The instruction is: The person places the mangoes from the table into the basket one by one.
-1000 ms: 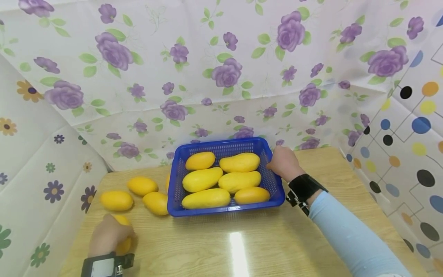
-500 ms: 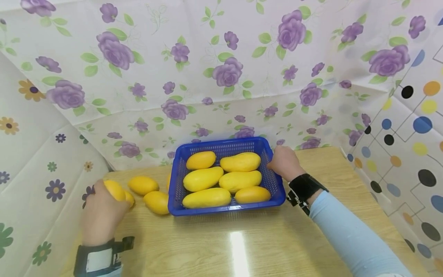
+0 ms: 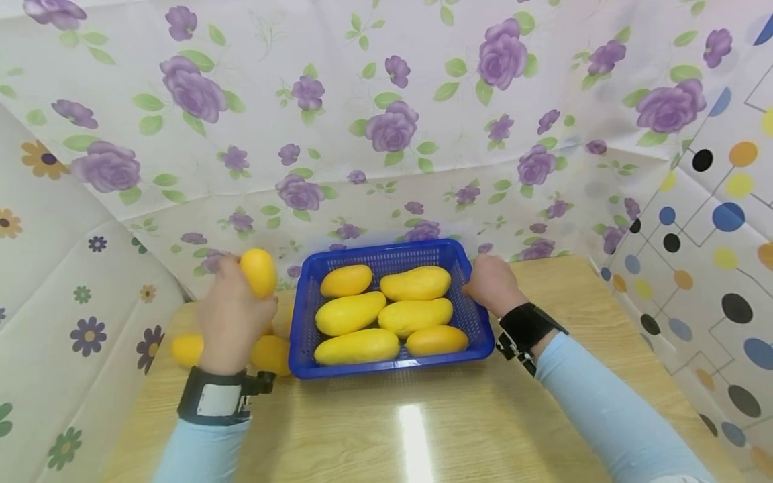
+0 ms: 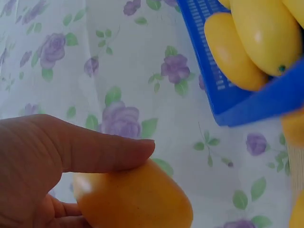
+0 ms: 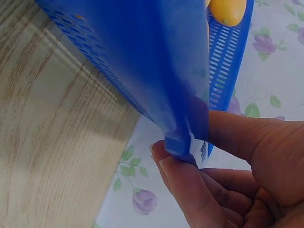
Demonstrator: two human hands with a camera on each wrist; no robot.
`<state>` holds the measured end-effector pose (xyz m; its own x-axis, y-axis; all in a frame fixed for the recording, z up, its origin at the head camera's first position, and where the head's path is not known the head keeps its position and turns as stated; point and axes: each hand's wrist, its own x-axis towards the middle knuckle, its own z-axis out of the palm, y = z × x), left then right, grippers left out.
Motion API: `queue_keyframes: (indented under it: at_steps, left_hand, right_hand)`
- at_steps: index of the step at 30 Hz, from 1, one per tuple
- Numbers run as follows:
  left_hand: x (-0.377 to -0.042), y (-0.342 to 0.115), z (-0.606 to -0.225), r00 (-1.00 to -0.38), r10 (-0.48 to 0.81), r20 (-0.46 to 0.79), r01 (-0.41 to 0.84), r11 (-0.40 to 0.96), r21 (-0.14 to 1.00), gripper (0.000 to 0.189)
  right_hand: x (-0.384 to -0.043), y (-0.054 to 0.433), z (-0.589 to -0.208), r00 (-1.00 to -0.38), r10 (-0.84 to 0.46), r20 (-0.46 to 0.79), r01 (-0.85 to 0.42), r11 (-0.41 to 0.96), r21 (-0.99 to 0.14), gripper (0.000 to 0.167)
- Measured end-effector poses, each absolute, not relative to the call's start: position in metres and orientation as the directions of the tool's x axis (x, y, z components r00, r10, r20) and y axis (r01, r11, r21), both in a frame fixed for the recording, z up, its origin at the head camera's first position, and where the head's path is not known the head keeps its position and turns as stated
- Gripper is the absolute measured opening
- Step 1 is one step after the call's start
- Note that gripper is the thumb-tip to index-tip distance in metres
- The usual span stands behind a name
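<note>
My left hand (image 3: 232, 322) grips a yellow-orange mango (image 3: 258, 272) and holds it above the table, left of the basket. In the left wrist view the thumb lies across the top of that mango (image 4: 137, 199). My right hand (image 3: 494, 284) pinches the right rim of the blue plastic basket (image 3: 392, 366); in the right wrist view its thumb is inside the rim and its fingers are outside (image 5: 228, 175). Several yellow mangoes lie in rows in the basket, among them a long one (image 3: 357, 347) at the front left.
Left of the basket, more mangoes lie on the wooden table (image 3: 338, 429), one (image 3: 272, 354) close to the basket's side and another (image 3: 188, 350) farther left, partly behind my left hand. A flower-patterned sheet (image 3: 386, 194) stands right behind the basket.
My left hand has lifted a mango from the table's front left, moving it up and then right toward the basket. My right hand and the basket have stayed in place.
</note>
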<state>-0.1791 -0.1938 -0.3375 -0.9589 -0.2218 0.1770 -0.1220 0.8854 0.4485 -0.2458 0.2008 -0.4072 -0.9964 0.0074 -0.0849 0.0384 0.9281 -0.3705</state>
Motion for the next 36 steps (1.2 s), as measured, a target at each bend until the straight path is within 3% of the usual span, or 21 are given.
queue_keyframes:
  at_steps: [20, 28, 36]
  left_hand:
    - [-0.229, -0.113, -0.34, -0.96, 0.107, 0.258, 0.206, 0.895, 0.395, 0.077]
    - [-0.252, -0.07, -0.358, -0.971, 0.125, 0.205, 0.182, 0.94, 0.287, 0.074]
    - [-0.264, -0.047, -0.38, -0.964, 0.203, 0.174, 0.248, 0.923, 0.295, 0.063]
  right_hand:
    - [-0.247, 0.202, -0.407, -0.994, 0.023, -0.11, 0.062, 0.93, -0.363, 0.02]
    - [-0.247, 0.203, -0.409, -0.994, 0.03, -0.108, 0.068, 0.928, -0.366, 0.021]
    - [-0.245, 0.199, -0.407, -0.992, 0.03, -0.12, 0.073, 0.927, -0.368, 0.021]
